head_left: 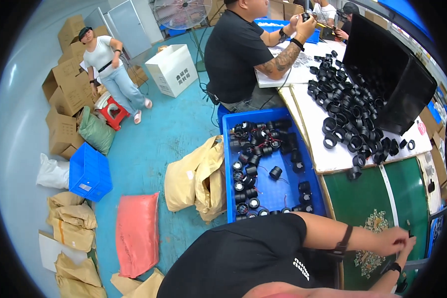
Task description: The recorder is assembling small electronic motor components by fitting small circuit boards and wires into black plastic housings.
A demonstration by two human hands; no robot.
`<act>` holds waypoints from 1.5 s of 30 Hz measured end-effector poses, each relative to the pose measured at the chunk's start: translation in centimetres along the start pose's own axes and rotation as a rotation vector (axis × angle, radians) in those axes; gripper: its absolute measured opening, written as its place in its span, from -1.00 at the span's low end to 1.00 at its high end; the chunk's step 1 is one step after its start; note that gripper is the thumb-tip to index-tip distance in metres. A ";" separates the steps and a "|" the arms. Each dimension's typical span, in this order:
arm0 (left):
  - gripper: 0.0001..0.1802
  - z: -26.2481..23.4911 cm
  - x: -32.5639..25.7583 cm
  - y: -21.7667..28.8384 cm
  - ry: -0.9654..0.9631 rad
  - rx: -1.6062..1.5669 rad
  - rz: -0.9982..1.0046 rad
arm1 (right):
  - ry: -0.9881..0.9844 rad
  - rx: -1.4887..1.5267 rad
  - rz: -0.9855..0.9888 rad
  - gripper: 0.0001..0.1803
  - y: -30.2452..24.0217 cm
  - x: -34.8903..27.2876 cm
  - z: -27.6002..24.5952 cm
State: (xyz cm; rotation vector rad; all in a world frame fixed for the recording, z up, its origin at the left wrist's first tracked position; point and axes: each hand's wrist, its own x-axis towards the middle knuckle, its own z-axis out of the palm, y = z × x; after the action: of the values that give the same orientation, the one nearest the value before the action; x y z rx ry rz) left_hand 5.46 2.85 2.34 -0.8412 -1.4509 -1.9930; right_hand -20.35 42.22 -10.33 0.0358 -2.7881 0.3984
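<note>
Across the green worktop point(351, 201), a scatter of small pale parts point(376, 223) lies just beside the person's left hand point(390, 242), whose curled fingers overlap the right hand point(406, 248); I can't tell whether either pinches anything.

Hands point(393, 241) close together, small parts point(376, 222), green worktop point(351, 201)

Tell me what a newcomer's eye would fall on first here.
Probably the big heap of black rings spread across the white table at upper right. Next, the blue crate of black parts in the middle, and the red sack on the floor at lower left. At lower right, two bare hands are close together over a green surface, beside some small parts.
</note>
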 end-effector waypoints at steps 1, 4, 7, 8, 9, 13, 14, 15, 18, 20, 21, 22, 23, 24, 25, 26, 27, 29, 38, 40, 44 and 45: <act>-0.94 -0.5 -0.9 4.5 -0.132 -0.120 0.021 | 0.105 -0.059 -0.005 -0.51 2.8 -0.8 -3.0; -0.90 -4.1 -4.6 7.5 -0.389 -0.053 -0.092 | -0.054 -0.182 -0.016 -0.31 -5.5 -1.0 3.2; -0.87 -7.5 -7.6 10.1 -0.598 -0.016 -0.255 | -0.066 -0.196 -0.038 -0.29 -6.9 -1.0 1.9; -0.84 -8.8 -8.4 11.3 -0.648 0.052 -0.257 | -0.091 -0.239 -0.032 -0.30 -7.2 -1.4 1.5; -0.82 -9.8 -9.2 12.3 -0.710 0.106 -0.245 | -0.076 -0.247 -0.022 -0.30 -6.5 -1.7 0.1; -0.74 -16.1 -15.0 12.7 -0.798 0.200 -0.665 | -0.130 -0.422 0.030 -0.21 -16.0 -5.0 -2.0; -0.71 -17.7 -17.1 13.0 -0.799 0.319 -0.750 | -0.094 -0.523 0.061 -0.17 -19.9 -6.2 -1.9; -0.69 -18.1 -18.0 12.8 -0.876 0.399 -0.785 | -0.066 -0.540 0.112 -0.17 -16.7 -6.6 -3.5; -0.60 -18.2 -21.1 13.2 -0.932 0.394 -1.033 | 0.357 -0.427 -0.147 -0.14 -12.0 -8.2 -4.7; -0.56 -18.1 -23.0 13.8 -1.013 0.398 -0.996 | -0.283 -0.022 -0.254 -0.13 -15.3 -10.8 -4.6; -0.55 -18.2 -24.5 14.2 -1.047 0.412 -0.957 | -0.449 0.013 -0.164 -0.12 -21.9 -15.0 -6.5; -0.60 -17.6 -24.0 14.2 -1.072 0.410 -0.895 | -0.469 -0.019 -0.238 -0.10 -20.8 -17.3 -6.6; -0.60 -17.5 -23.8 14.5 -1.071 0.409 -0.903 | -0.501 -0.043 -0.131 -0.10 -24.7 -20.7 -8.0; -0.63 -17.3 -23.0 14.6 -1.063 0.529 -0.794 | -0.511 -0.091 -0.082 -0.09 -27.4 -23.3 -9.2; -0.66 -17.2 -22.0 14.8 -1.054 0.646 -0.680 | -0.517 -0.137 -0.029 -0.09 -28.6 -24.9 -9.4; -0.69 -16.8 -20.9 15.0 -1.004 0.782 -0.651 | -0.515 -0.140 -0.010 -0.09 -27.9 -25.4 -8.5; -0.68 -16.9 -20.7 14.5 -0.902 0.810 -0.600 | -0.404 -0.106 -0.095 -0.10 -27.5 -25.6 -7.1; -0.67 -16.2 -18.9 14.7 -0.866 0.867 -0.637 | -0.293 -0.073 -0.167 -0.11 -26.0 -25.5 -6.0; -0.61 -20.9 -16.4 16.8 -0.777 0.822 -0.801 | -0.389 -0.196 -0.020 -0.20 -25.9 -25.0 -6.4; -0.55 -26.5 -17.2 16.2 -0.761 1.141 -1.004 | -0.340 -0.152 -0.110 -0.20 -24.6 -24.5 -5.8; -0.65 -38.2 -22.7 13.9 -0.132 1.607 -1.395 | 0.173 0.015 -0.469 -0.34 -18.3 -25.0 -10.1; -0.65 -41.2 -26.0 13.0 -0.003 1.816 -1.398 | 0.148 0.227 -0.492 -0.37 -18.6 -25.7 -14.8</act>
State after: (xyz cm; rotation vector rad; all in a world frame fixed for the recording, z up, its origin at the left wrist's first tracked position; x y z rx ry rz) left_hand 24.99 -38.80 -18.37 1.1928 -3.0642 -0.2090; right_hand 9.91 27.88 -0.10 0.6964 -2.4604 0.5563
